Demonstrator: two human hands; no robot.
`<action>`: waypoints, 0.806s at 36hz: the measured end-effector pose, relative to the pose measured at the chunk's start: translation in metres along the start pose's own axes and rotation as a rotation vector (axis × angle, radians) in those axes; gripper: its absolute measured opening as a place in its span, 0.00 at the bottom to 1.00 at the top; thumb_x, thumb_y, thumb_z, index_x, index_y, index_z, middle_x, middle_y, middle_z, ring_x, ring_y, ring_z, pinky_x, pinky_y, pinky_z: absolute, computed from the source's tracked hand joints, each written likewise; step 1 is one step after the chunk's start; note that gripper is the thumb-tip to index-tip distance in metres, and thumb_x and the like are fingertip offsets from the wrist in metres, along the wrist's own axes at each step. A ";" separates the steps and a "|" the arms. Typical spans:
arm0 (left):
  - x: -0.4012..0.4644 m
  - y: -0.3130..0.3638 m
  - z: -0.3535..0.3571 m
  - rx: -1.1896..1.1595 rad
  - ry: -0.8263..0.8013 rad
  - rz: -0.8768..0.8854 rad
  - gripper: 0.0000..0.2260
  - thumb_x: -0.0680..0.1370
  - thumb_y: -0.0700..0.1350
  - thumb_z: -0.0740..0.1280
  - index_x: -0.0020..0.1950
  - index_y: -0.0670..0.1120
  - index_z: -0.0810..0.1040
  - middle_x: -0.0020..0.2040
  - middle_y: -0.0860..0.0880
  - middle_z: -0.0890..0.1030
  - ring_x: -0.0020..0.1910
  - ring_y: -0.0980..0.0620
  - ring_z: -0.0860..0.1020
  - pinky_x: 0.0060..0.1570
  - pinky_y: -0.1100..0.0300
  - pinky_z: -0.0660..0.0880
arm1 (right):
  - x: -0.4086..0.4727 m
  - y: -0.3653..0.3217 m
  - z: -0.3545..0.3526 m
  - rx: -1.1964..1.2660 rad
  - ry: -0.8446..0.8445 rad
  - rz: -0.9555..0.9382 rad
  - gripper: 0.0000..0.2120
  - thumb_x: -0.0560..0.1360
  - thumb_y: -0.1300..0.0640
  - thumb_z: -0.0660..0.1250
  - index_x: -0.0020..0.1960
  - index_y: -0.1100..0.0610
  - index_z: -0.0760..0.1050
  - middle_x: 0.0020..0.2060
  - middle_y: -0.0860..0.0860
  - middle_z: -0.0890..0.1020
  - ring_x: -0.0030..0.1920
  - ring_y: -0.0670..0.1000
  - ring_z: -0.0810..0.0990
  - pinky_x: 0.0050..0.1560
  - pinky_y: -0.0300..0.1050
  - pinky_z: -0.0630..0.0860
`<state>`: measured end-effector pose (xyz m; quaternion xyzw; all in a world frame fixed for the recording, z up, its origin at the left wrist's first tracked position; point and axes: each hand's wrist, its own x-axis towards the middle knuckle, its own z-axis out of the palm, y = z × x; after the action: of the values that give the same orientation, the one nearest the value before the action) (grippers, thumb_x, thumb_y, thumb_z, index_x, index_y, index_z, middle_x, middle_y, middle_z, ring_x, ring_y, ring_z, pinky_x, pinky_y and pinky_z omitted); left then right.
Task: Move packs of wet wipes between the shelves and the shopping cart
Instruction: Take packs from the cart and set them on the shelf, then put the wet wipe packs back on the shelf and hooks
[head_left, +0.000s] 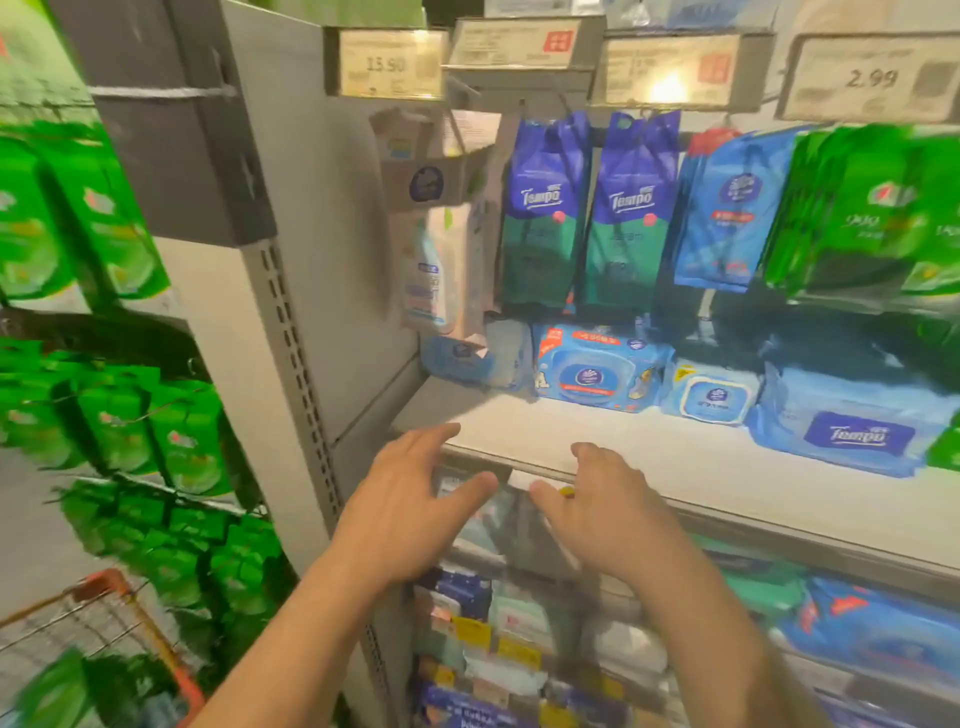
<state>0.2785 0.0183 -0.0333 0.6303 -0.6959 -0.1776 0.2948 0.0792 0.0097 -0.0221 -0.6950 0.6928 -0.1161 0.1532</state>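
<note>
the shelf (649, 447) fills most of my view, a pale board with a bare patch at its left front and packs of wet wipes lined along the back: a blue lidded pack (597, 369), a smaller white-lidded pack (714, 397) just beside it, and a big blue pack (852, 431) to the right. above them hang tall purple and green bags (545, 208) on hooks. the shopping cart (104, 634) sits low at my left, well apart from the shelf, only its orange corner showing. my left hand (410, 514) and right hand (602, 514) hover side by side at the shelf's front edge, both spread wide and holding nothing. i judge i'm reaching in for a pack, and the picture is smeared, so i can't tell which one. the risks as i see them: reaching to the back row with both arms could brush the hanging bags and knock one off its hook; grabbing the lidded pack with flat, open fingers could let the slick wrapper slip; dragging it forward could shove its neighbour off line; and the turn down to the cart is long enough to drop it short.
</note>
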 end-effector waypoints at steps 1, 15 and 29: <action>-0.009 -0.007 -0.008 0.007 0.008 -0.008 0.37 0.69 0.73 0.58 0.75 0.57 0.67 0.72 0.58 0.70 0.72 0.56 0.66 0.70 0.59 0.64 | -0.005 -0.009 0.004 0.009 -0.001 -0.013 0.28 0.80 0.41 0.61 0.71 0.59 0.67 0.69 0.58 0.73 0.70 0.60 0.71 0.70 0.53 0.68; -0.164 -0.140 -0.100 0.028 0.123 -0.342 0.35 0.74 0.69 0.63 0.78 0.59 0.61 0.77 0.56 0.64 0.76 0.54 0.62 0.73 0.52 0.63 | -0.074 -0.158 0.096 0.013 -0.181 -0.168 0.33 0.68 0.30 0.61 0.61 0.54 0.73 0.57 0.56 0.81 0.57 0.59 0.80 0.60 0.53 0.77; -0.304 -0.229 -0.170 -0.132 0.397 -0.777 0.33 0.75 0.65 0.66 0.78 0.59 0.61 0.77 0.55 0.64 0.75 0.53 0.63 0.71 0.51 0.63 | -0.127 -0.282 0.183 -0.176 -0.342 -0.526 0.34 0.79 0.40 0.64 0.75 0.63 0.65 0.72 0.61 0.72 0.72 0.58 0.71 0.69 0.49 0.69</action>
<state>0.5727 0.3049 -0.1018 0.8469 -0.3243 -0.1946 0.3738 0.4074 0.1444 -0.0797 -0.8701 0.4612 0.0269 0.1715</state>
